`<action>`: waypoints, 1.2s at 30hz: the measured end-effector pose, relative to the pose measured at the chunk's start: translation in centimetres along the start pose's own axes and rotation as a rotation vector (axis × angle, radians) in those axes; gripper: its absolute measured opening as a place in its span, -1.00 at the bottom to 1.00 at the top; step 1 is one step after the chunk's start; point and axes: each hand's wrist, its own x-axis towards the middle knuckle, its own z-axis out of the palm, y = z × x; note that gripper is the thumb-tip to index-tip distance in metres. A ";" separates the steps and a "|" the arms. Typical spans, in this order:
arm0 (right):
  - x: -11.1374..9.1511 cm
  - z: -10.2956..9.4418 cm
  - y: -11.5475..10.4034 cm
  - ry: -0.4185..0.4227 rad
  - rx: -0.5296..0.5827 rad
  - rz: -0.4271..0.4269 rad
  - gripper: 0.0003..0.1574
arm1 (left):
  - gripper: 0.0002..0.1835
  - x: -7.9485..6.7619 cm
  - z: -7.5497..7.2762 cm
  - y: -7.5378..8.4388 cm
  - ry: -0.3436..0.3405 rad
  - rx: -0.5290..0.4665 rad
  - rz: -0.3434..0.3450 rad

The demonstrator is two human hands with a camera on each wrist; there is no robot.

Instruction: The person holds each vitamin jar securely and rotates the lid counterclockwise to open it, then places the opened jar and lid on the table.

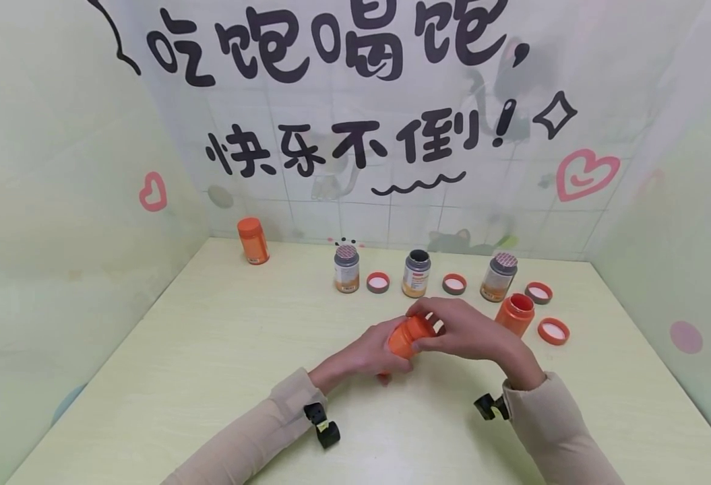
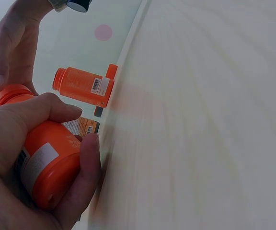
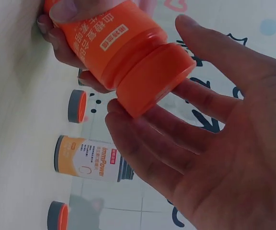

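An orange bottle (image 1: 400,342) is tilted above the table, gripped by my left hand (image 1: 375,351), whose fingers and thumb wrap round its body. Its orange screw cap (image 3: 156,79) sits on the neck and points towards my right hand (image 1: 467,330). In the right wrist view several fingertips touch the cap's lower side, fingers loosely extended, while the thumb (image 3: 214,48) stands apart from it. White lettering shows on the bottle's side there. The left wrist view shows the bottle's base and a pale label (image 2: 41,165).
Behind the hands stand an uncapped orange bottle (image 1: 515,315) and three grey-topped bottles (image 1: 347,273), the middle one (image 1: 416,276) with an open mouth. Several loose caps (image 1: 553,331) lie beside them. Another orange bottle (image 1: 253,242) stands at the back left, near the wall.
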 end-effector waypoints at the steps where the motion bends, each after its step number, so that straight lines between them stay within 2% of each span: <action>1: 0.0 0.1 -0.1 0.010 0.002 -0.005 -0.50 | -0.40 0.0 0.0 0.0 -0.002 0.001 0.001; 6: 0.2 0.2 -0.7 0.049 0.006 -0.021 -0.66 | -0.37 0.0 -0.1 0.1 -0.004 0.008 0.009; 11: 0.2 0.2 -0.5 0.055 0.006 -0.017 -0.57 | -0.40 0.0 -0.1 0.0 0.001 0.008 0.009; 15: 0.1 0.0 -0.1 0.008 0.035 -0.002 -0.50 | -0.39 0.0 0.0 -0.1 0.003 -0.007 0.005; 21: 0.0 -0.2 0.2 -0.041 0.044 -0.023 -0.52 | -0.41 0.1 0.1 -0.1 0.012 -0.001 0.013; 28: -0.1 -0.2 0.1 -0.017 0.015 -0.084 -0.49 | -0.42 0.1 0.1 -0.2 0.012 -0.004 0.014; 36: -0.3 -0.4 0.2 0.021 0.012 -0.090 -0.48 | -0.48 0.1 0.1 -0.3 0.008 -0.014 0.000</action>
